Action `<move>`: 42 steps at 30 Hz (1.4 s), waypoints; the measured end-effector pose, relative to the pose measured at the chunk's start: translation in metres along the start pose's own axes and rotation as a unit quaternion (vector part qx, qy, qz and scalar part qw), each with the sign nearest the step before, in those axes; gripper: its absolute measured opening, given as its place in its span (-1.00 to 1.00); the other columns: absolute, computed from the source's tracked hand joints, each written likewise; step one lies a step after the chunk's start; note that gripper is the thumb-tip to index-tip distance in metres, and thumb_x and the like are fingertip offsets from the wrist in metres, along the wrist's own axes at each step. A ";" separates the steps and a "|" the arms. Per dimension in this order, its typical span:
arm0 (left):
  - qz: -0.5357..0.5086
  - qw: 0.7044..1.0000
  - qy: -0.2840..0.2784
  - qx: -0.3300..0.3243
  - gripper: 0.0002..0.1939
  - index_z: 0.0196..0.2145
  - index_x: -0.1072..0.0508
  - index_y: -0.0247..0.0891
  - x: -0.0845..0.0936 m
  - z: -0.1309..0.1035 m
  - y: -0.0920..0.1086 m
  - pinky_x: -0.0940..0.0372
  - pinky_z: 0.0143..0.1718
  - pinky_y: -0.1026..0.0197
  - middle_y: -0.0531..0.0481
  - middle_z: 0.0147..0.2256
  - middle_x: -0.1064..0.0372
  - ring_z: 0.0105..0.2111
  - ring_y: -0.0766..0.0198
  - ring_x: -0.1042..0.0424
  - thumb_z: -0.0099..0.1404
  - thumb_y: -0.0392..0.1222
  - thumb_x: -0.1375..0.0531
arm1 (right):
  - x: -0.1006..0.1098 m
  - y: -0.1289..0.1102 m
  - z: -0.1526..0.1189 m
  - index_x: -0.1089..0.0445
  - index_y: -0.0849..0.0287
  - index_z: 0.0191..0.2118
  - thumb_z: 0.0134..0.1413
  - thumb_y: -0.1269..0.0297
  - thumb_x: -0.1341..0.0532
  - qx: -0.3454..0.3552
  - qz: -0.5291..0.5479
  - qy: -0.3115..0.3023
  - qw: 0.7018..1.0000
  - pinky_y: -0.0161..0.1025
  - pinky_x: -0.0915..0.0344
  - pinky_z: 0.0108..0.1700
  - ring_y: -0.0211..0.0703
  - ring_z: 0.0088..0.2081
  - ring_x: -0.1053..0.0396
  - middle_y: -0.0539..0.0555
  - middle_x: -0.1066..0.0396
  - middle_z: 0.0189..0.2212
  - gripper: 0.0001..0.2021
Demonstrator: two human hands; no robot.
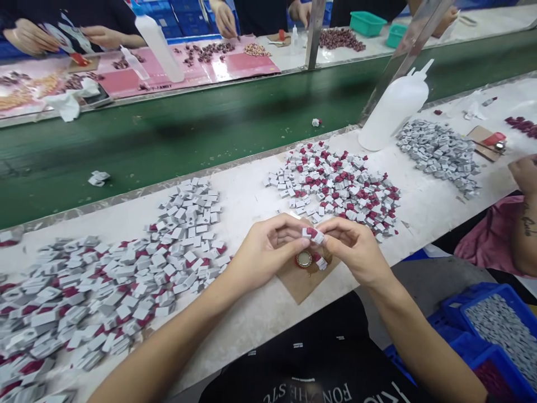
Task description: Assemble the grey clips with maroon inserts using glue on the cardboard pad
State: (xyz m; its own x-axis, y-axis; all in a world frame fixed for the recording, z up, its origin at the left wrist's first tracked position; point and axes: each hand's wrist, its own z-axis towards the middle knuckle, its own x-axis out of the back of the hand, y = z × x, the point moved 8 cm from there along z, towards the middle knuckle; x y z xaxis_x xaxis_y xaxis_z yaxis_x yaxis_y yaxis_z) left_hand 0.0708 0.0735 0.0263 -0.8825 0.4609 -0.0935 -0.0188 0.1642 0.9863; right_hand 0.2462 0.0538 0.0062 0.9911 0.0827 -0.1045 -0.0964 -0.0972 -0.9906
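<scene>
Between the fingertips of both hands is a small grey and dark red plastic piece [312, 234]. My left hand [268, 246] pinches its left side, and my right hand [352, 243] grips its right end. Below them lies a brown cardboard square [298, 288] bearing a small round cap-like dish [304, 258]. Another grey and red piece [321, 262] rests on the cardboard beside the dish. Just beyond my hands spreads a pile of grey and red pieces [335, 179]. A larger pile of similar pieces [113, 280] lies left of my left forearm.
A white squeeze bottle [394, 109] stands at the table's far edge, near a grey pile [438, 154]. The green conveyor belt [210, 140] runs behind the table. Co-workers' hands [31, 36] work across it. Blue crates [499, 319] of parts sit at lower right.
</scene>
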 end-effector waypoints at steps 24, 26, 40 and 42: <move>0.293 0.954 0.029 -0.056 -0.88 -0.11 -0.66 -0.22 0.071 0.043 0.032 -0.51 0.01 0.09 -0.12 -0.06 -0.71 -0.10 0.13 -0.63 0.41 -0.21 -0.40 | 0.002 -0.020 0.028 -0.76 -0.01 -0.09 0.26 0.02 -0.57 0.077 -0.122 0.049 0.988 -0.06 -0.73 0.03 0.08 -0.05 -0.75 0.15 -0.77 -0.09 -0.78; 0.347 0.929 0.126 -0.037 -0.90 -0.12 -0.65 -0.23 0.116 0.064 0.037 -0.51 0.01 0.10 -0.14 -0.05 -0.71 -0.08 0.11 -0.63 0.41 -0.23 -0.39 | 0.011 -0.021 0.038 -0.74 0.03 -0.07 0.25 -0.01 -0.56 0.062 -0.145 0.078 0.984 0.00 -0.73 0.02 0.12 -0.09 -0.75 0.17 -0.77 -0.13 -0.73; 0.373 0.813 0.423 0.146 -0.73 -0.37 -0.41 -0.14 0.301 0.098 0.013 -0.45 0.15 -0.04 -0.20 -0.15 -0.65 0.04 -0.13 -0.64 0.20 -0.26 -0.47 | -0.024 -0.047 0.258 -0.67 0.16 0.18 0.37 0.42 -0.31 0.070 -0.500 0.066 0.860 0.06 -0.53 0.23 0.18 0.06 -0.66 0.26 -0.73 0.02 -0.66; 0.387 0.804 0.423 0.155 -0.77 -0.36 -0.43 -0.14 0.306 0.095 0.013 -0.42 0.20 -0.10 -0.24 -0.11 -0.66 0.09 -0.19 -0.63 0.24 -0.25 -0.45 | -0.038 -0.042 0.289 -0.65 0.14 0.21 0.36 0.44 -0.32 0.056 -0.514 0.061 0.854 0.05 -0.51 0.24 0.20 0.12 -0.64 0.26 -0.73 0.06 -0.63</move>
State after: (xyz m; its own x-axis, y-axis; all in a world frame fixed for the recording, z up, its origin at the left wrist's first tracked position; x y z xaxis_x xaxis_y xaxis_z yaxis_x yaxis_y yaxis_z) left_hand -0.1547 0.2994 -0.0027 -0.5795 -0.2065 0.7884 0.6931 0.3839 0.6101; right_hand 0.1861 0.3412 0.0261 0.5594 -0.0361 0.8281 0.8283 0.0601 -0.5570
